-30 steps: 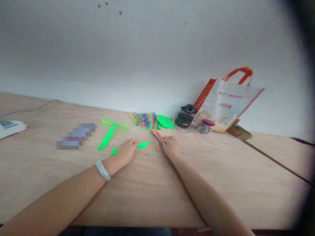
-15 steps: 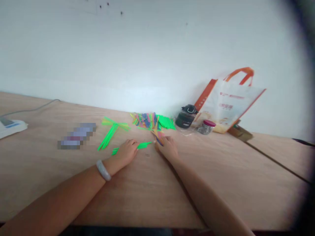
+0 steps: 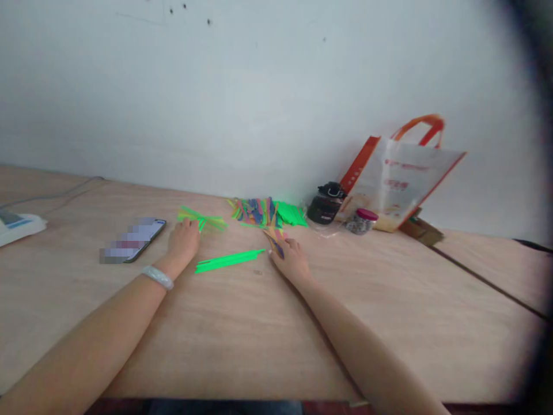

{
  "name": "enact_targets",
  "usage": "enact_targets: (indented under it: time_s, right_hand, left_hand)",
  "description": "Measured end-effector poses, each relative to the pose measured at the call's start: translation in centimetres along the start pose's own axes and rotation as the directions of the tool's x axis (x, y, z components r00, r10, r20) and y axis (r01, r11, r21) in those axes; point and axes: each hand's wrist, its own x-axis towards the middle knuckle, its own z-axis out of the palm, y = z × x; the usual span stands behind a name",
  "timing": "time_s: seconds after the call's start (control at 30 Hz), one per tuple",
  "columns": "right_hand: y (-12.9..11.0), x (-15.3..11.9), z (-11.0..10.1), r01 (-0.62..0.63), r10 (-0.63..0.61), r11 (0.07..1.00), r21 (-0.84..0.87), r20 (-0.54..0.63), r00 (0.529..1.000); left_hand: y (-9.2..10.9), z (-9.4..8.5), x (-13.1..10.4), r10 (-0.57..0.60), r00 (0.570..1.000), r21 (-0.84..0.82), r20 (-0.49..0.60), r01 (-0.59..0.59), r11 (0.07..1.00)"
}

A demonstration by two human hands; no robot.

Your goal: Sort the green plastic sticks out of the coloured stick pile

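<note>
My left hand (image 3: pixel 185 239) is closed over a slanting bundle of thin green strips (image 3: pixel 201 222); only the far ends show past the fingers. Just beyond it lies a crosswise bunch of yellow-green strips (image 3: pixel 213 221). My right hand (image 3: pixel 292 258) rests on the table, its fingers closed around a few orange, pink and purple strips (image 3: pixel 276 241). Between the hands, a row of bright green strips (image 3: pixel 231 260) lies flat, its right end near my right fingertips. Behind them is a pile of multicoloured strips (image 3: pixel 254 212) beside a green stack (image 3: pixel 291 213).
A phone (image 3: pixel 149 236) lies left of my left hand. At the far left is a white device (image 3: pixel 21 227) with a cable. Toward the right stand a black-lidded bottle (image 3: pixel 325 206), a red-lidded jar (image 3: pixel 363 222), a carrier bag (image 3: pixel 401 184) and a cardboard box (image 3: pixel 423 230) against the wall.
My left hand has left the flat green row and moved left and away from me onto the slanting green bundle. The right hand stays in place with its coloured strips.
</note>
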Motion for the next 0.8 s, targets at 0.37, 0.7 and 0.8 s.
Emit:
enact_targets:
  time_s: [0.37, 0.7, 0.8]
  right_hand:
    - [-1.9, -0.1, 0.2, 0.139, -0.083, 0.794, 0.592, -0.12, 0.989]
    - [-5.0, -1.9, 0.3, -0.125, -0.095, 0.449, 0.885, 0.187, 0.978]
    - [-5.4, -2.1, 0.4, -0.176, -0.066, 0.413, 0.893, 0.223, 0.973]
  left_hand:
    - [3.7, -1.2, -1.6, 0.28, 0.952, -0.267, -0.128, -0.304, 0.914]
    - [7.5, -1.7, -4.7, 0.514, 0.85, -0.36, -0.113, -0.517, 0.777]
    - [7.4, -1.7, -4.8, 0.523, 0.845, -0.365, -0.114, -0.525, 0.769]
